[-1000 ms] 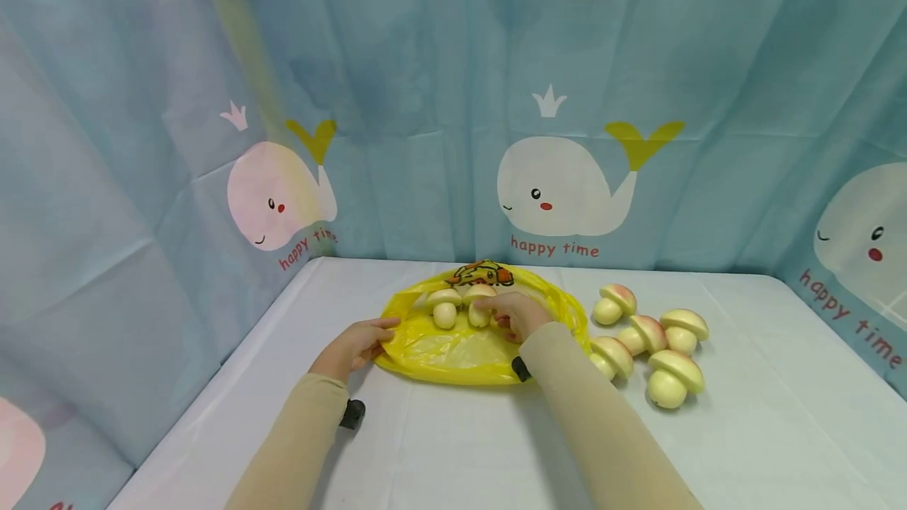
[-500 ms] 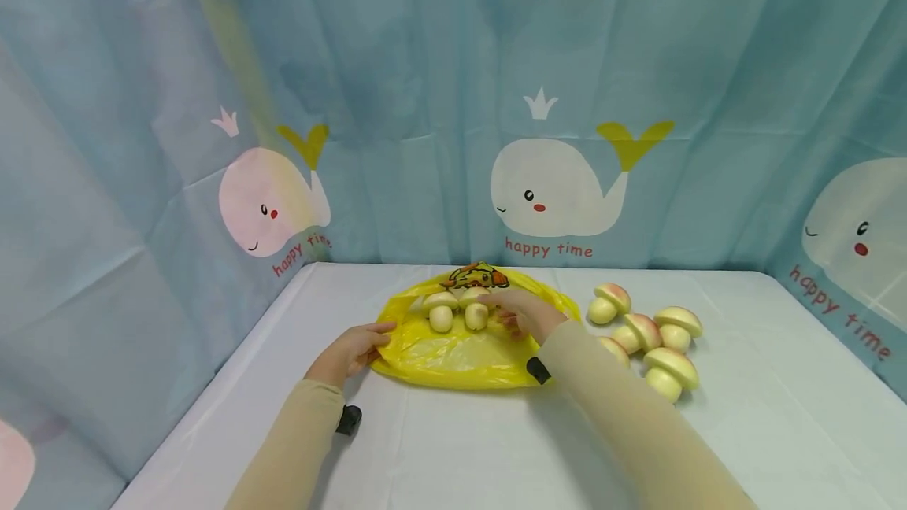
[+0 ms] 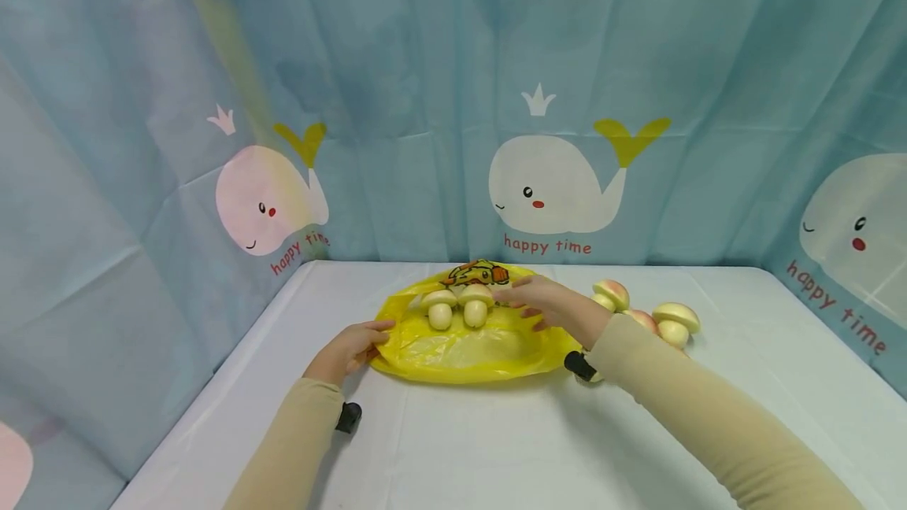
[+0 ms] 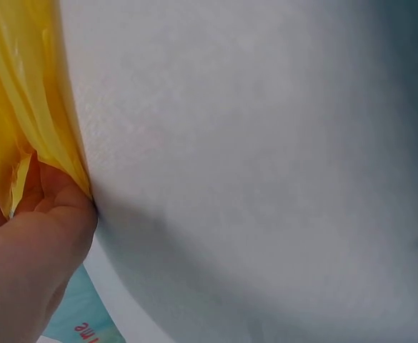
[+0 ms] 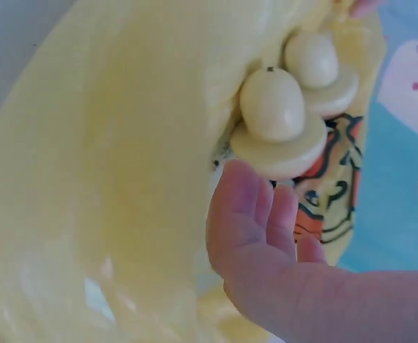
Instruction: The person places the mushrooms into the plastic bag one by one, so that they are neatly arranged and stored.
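Observation:
A yellow plastic bag [image 3: 468, 349] with a duck print lies on the white table. Two toy mushrooms, a left one [image 3: 440, 317] and a right one [image 3: 475, 315], stand side by side on it near the print. My left hand [image 3: 346, 351] pinches the bag's left edge, and the left wrist view shows the gathered plastic [image 4: 26, 86] between thumb and fingers. Over the bag's right part is my right hand [image 3: 556, 305], fingers loosely extended and holding nothing. In the right wrist view its fingertips are close to the nearer mushroom's cap [image 5: 280, 153].
More toy mushrooms with pinkish caps, such as one at the back [image 3: 612, 293] and one farther right [image 3: 676, 324], stand right of the bag, partly hidden by my right arm. A blue whale-print curtain [image 3: 425, 179] hangs behind the table [image 3: 453, 447].
My right hand has let go of the right mushroom on the bag and drawn back to the right. The left hand keeps its hold on the bag's edge.

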{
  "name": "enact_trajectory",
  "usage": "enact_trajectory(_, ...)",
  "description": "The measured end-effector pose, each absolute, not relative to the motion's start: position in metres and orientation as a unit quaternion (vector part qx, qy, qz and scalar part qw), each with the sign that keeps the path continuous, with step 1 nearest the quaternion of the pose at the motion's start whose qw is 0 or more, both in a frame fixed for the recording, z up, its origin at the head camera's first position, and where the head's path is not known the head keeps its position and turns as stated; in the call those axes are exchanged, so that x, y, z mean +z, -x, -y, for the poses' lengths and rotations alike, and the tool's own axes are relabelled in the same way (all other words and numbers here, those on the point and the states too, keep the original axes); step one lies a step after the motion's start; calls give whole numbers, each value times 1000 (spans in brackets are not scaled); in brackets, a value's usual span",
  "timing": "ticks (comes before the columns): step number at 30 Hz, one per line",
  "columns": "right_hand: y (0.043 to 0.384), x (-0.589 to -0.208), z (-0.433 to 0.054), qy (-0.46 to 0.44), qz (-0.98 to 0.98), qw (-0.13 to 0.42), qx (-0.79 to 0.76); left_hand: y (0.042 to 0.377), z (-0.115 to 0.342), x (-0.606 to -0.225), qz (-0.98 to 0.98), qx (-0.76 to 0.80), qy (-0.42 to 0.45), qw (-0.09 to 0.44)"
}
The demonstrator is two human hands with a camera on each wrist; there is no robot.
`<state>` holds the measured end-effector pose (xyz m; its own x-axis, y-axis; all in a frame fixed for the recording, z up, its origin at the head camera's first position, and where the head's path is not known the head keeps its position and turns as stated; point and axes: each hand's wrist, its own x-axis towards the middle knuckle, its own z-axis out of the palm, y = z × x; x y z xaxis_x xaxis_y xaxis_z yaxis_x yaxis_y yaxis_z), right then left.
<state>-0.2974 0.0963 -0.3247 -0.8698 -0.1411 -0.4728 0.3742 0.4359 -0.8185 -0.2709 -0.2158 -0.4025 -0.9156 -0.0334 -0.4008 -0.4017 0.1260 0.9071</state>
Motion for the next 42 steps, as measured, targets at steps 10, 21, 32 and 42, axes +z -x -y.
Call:
enact_trajectory(10, 280, -308, -131, -3, -833, 235, -502, 272, 216, -402, -741, 641, 145, 140)
enact_trajectory(21, 265, -296, -162, 31, -859, 199, -471, 273, 216, -401, -744, 637, 138, 146)
enact_trajectory(32, 264, -313, -207, 218, -874, 159, -405, 276, 216, -403, -744, 637, 144, 143)
enact_trajectory(42, 264, -329, -239, 294, -883, 145, -335, 277, 216, -407, -739, 642, 149, 143)
